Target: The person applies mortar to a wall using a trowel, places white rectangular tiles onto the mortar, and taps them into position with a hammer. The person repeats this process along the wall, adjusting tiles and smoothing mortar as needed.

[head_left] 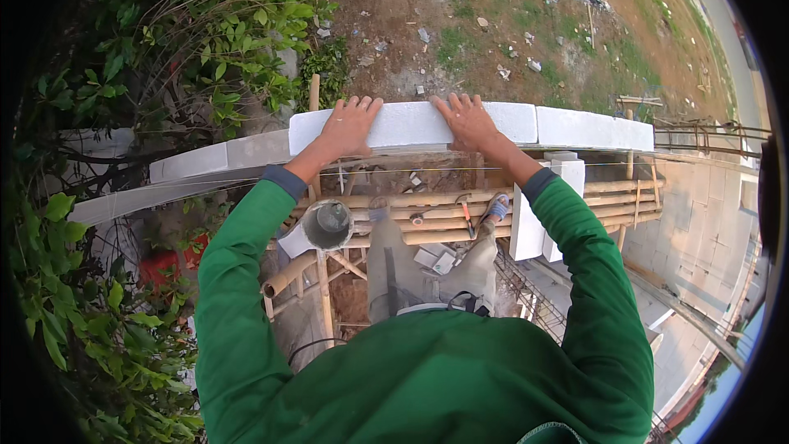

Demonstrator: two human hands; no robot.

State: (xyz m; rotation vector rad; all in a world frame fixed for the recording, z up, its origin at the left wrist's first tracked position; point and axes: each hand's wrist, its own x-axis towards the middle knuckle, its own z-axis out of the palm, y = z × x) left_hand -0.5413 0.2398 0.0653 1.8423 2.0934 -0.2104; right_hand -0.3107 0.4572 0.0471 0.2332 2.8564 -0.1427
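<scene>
A long white block [407, 127] lies lengthwise across the upper middle of the view, atop a wall; the clock here is centred on it, with 12 o'clock pointing away from the person. The left hand [352, 125] rests on it towards 9 o'clock, the right hand [470, 123] towards 3 o'clock. The fingers of both are bent over its 12 o'clock edge, grasping it, with a bare stretch of block between the 2 hands.

At 3 o'clock another white block [593, 127] continues the row, end to end with the first. At 9 o'clock a line of greyer blocks [263, 149] runs on, curving in the lens.

Just towards 6 o'clock a thin yellow string [436, 170] stretches alongside the wall. Beyond it lie bamboo poles [394, 226]. On the 7 o'clock side sits a bucket [348, 226] with grey contents; at 5 o'clock a hammer [467, 214] lies across the poles. Towards 4 o'clock white blocks [526, 234] stand near the right forearm.

Leafy branches [238, 12] fill 10 o'clock, and littered ground [493, 33] spreads at 1 o'clock.
</scene>
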